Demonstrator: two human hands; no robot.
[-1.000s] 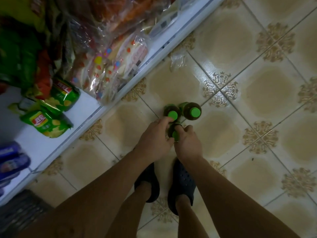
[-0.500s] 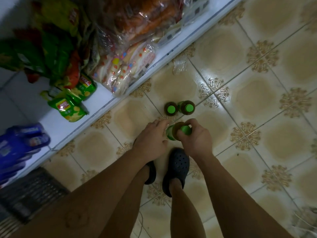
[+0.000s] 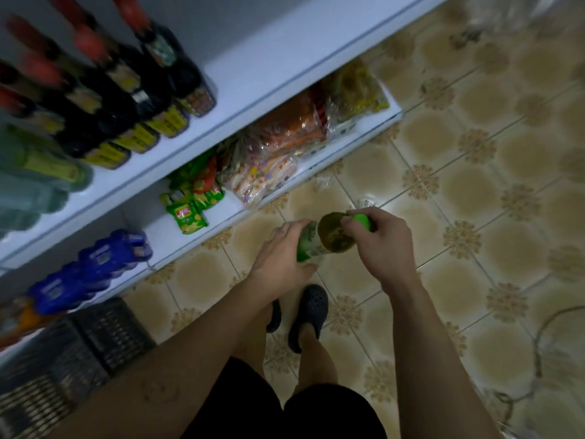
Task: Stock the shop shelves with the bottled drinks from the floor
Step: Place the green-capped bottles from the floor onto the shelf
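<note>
A bottled drink (image 3: 329, 240) with a green cap, green label and brownish liquid is held tilted above the floor, in front of the white shelves (image 3: 253, 90). My right hand (image 3: 383, 245) grips it at the cap end. My left hand (image 3: 281, 258) holds its lower body at the label. The two other green-capped bottles from the floor are hidden from view now.
Dark bottles with red caps (image 3: 126, 90) stand on the upper shelf. Snack bags (image 3: 186, 210), wrapped bread (image 3: 285, 137) and blue packs (image 3: 95, 267) fill the lower shelf. A woven basket (image 3: 72, 353) sits at lower left. A cable (image 3: 550, 340) lies on the tiled floor at right.
Both hands have lifted one bottle off the floor and tilted it. The view has risen, so the upper shelf shows and the other two bottles have dropped out of sight.
</note>
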